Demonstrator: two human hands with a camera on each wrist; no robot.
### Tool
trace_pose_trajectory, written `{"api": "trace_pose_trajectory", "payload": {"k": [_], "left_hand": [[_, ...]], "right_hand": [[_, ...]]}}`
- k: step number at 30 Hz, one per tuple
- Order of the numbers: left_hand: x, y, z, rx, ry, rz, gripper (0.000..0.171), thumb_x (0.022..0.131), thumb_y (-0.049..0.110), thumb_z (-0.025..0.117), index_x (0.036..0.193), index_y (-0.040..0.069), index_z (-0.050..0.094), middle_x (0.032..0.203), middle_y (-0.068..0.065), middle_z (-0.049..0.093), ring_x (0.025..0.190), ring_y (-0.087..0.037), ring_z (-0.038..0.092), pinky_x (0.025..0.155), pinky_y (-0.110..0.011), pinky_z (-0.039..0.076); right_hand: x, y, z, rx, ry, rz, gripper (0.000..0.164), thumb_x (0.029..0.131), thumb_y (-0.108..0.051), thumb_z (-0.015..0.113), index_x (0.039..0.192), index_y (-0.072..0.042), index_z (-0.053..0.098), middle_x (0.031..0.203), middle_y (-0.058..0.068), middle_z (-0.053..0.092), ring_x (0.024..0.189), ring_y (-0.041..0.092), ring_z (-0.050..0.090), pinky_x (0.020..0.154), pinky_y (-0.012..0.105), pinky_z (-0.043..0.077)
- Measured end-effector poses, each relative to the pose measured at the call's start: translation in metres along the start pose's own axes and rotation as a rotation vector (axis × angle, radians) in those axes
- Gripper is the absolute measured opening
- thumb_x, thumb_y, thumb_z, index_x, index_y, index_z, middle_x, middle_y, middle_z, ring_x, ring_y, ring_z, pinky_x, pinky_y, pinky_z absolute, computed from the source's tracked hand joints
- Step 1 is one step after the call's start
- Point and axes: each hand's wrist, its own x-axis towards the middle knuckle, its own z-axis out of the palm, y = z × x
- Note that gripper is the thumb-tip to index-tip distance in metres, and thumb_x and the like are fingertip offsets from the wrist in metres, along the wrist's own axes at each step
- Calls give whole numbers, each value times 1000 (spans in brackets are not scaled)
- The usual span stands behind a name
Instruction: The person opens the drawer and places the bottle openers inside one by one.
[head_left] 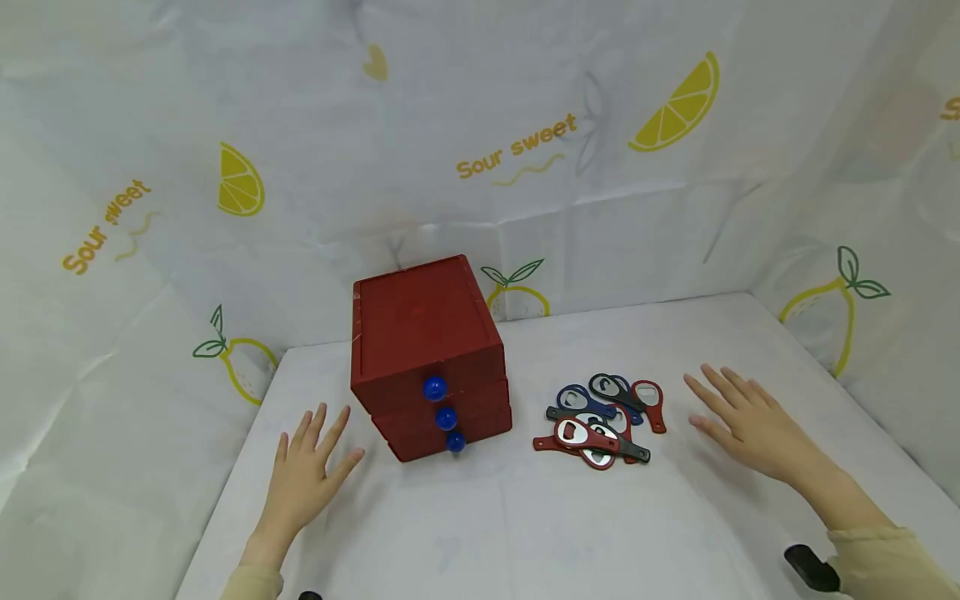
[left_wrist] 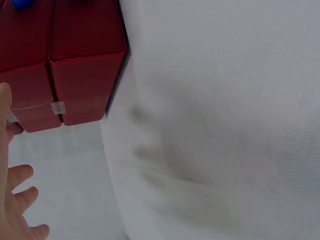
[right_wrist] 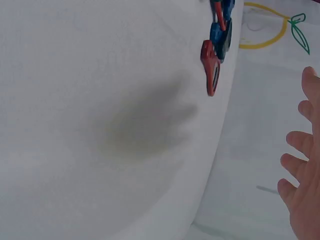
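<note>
A dark red drawer box [head_left: 420, 321] with three blue round knobs stands left of the middle of the table. To its right lies a loose pile of bottle openers [head_left: 592, 429] in red, blue and black, several overlapping. My left hand [head_left: 303, 475] hovers with spread fingers just left of the box, touching nothing; the left wrist view shows the red box side [left_wrist: 82, 85] close by. My right hand [head_left: 757, 429] is held over the table to the right of the pile, fingers extended. One red bottle opener [right_wrist: 210, 67] shows at the pile's near edge in the right wrist view.
White cloth [head_left: 480, 533] covers the table. A white sheet with lemon prints [head_left: 390, 167] hangs behind and along both sides. Black straps or devices [head_left: 812, 568] sit at the wrists, by the beige sleeves [head_left: 892, 562].
</note>
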Motion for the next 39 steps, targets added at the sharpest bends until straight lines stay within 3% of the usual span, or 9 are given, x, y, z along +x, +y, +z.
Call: {"api": "trace_pose_trajectory", "payload": {"k": [3,6,12,21,24,27,30,34,39], "left_hand": [[1,2,-1,11,111,55,61,86,45,59,140,22,42,141,-20,44,132,-41,35,103,-64,21],[3,4,-4,14,203,106,57,84,38,63,134,16,49,133,-19,52,124,-40,45,100,-61,27],[9,8,-12,5,374,211,48,79,26,69,121,7,60,118,-18,64,105,-36,59,90,-52,41],[19,15,-32,-21,539,262,32,76,16,70,106,3,67,101,-15,71,93,-35,62,80,-52,44],[25,16,-36,-37,579,263,31,78,16,69,106,3,67,96,-15,71,89,-34,62,78,-50,44],[31,19,-39,-66,638,265,29,81,17,67,107,3,67,91,-14,71,84,-33,61,75,-47,44],[37,25,-41,-104,702,280,26,83,15,66,105,3,68,89,-13,72,78,-32,60,73,-42,42],[45,33,-45,-149,746,278,23,81,11,66,103,3,69,86,-14,72,74,-31,57,70,-40,39],[54,40,-47,-223,750,239,26,79,7,69,105,3,68,82,-16,71,72,-30,56,69,-40,37]], "right_hand": [[4,-8,-9,27,13,5,61,94,-39,49,146,-16,28,146,23,33,131,45,30,110,57,16],[9,-17,-19,73,18,18,56,94,-37,49,142,-11,37,142,25,39,124,46,37,98,60,31],[17,-39,-34,123,92,-4,48,94,-34,50,133,-6,48,134,23,49,119,42,44,92,58,37],[34,-70,-46,96,377,-185,33,84,-17,65,114,-2,61,111,16,64,103,34,57,86,48,45],[44,-82,-45,112,482,-275,30,91,-25,58,108,-1,64,103,15,67,96,31,60,83,42,46],[54,-96,-41,129,564,-338,47,98,-39,40,103,0,66,97,13,68,91,29,60,78,39,47],[63,-111,-39,173,630,-379,53,98,-41,34,98,1,68,92,12,68,87,27,60,73,35,48],[75,-131,-37,258,687,-415,46,97,-37,42,92,-1,69,87,10,68,83,23,59,68,29,46],[91,-160,-35,372,720,-447,14,85,-16,64,89,-3,70,83,7,69,79,19,59,66,23,45]]}}
